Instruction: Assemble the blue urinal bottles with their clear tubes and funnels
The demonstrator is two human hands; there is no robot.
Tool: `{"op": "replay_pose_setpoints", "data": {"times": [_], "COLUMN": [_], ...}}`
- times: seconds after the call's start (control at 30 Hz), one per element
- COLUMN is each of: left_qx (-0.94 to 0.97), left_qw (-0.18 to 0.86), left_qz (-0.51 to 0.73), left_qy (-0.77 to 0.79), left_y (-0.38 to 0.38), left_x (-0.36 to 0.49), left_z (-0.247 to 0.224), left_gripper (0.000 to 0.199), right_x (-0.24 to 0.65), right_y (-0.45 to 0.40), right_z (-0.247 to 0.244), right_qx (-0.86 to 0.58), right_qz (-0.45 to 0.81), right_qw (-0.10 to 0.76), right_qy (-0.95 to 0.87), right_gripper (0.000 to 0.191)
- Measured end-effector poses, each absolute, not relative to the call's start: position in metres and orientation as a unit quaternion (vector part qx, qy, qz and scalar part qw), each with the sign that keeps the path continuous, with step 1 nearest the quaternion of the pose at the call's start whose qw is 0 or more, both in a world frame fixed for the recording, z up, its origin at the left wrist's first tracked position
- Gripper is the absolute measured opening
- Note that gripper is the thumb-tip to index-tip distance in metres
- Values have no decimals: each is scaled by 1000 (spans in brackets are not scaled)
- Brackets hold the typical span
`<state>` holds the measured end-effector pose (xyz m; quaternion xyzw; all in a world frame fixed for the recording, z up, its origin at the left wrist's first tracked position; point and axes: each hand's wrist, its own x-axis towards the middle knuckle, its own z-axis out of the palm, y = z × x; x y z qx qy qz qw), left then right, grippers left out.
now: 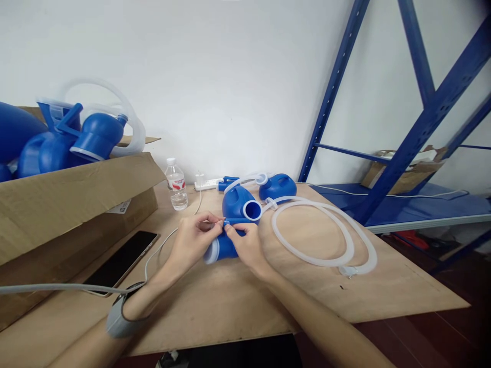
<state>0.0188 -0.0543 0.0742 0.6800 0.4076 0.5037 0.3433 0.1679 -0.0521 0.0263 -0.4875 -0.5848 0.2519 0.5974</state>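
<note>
**Both hands at fine work on a blue piece with a white rim**

At the middle of the frame, the thumb and forefinger of the left hand (196, 234) and of the right hand (247, 244) pinch close together at the upper end of a blue piece (229, 249). What exactly lies between the tips is too small to tell. The piece sits just below centre, tilted, its white rim (211, 251) toward the lower left; the right hand hides part of it.

The step in hand seems to be fitting or adjusting a small part at that end. The next move, by my judgement, calls for one hand to steady the piece while the other works the small part with light, well-aligned pressure; a slip looks the likeliest fault.

Just behind the fingers stands a blue bottle (233, 202), its white-ringed mouth facing the camera. Right of centre, clear tubing (307, 259) lies coiled on the wooden table (395, 291), and a second blue bottle (286, 187) rests above it.

Farther out, a phone (121, 259) lies at the lower left, a water bottle (177, 186) stands left of centre, and a cardboard box (82, 197) full of blue containers fills the left edge.
</note>
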Motion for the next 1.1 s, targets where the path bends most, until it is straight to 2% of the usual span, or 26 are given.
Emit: {"op": "replay_pose_setpoints", "data": {"times": [0.23,0.47,0.67,0.83,1.1], "left_qx": [629,571,553,603,767], "left_qw": [384,497,527,496,330], "left_qz": [523,491,488,498,406], "left_qy": [427,430,422,377,370], "left_y": [-56,-49,-45,-42,-43], "left_x": [25,25,25,16,2], "left_z": [82,83,76,78,87], "left_gripper": [22,25,33,39,31], "right_x": [169,171,168,167,165], "right_y": [-58,-54,-50,-47,-47], "right_z": [27,16,14,15,12], "right_qx": [-458,-428,-434,-427,-429], "right_qz": [249,239,292,348,349], "right_qw": [613,623,628,632,641], "right_qy": [-593,-610,-576,-545,-532], "right_gripper": [41,41,41,47,56]}}
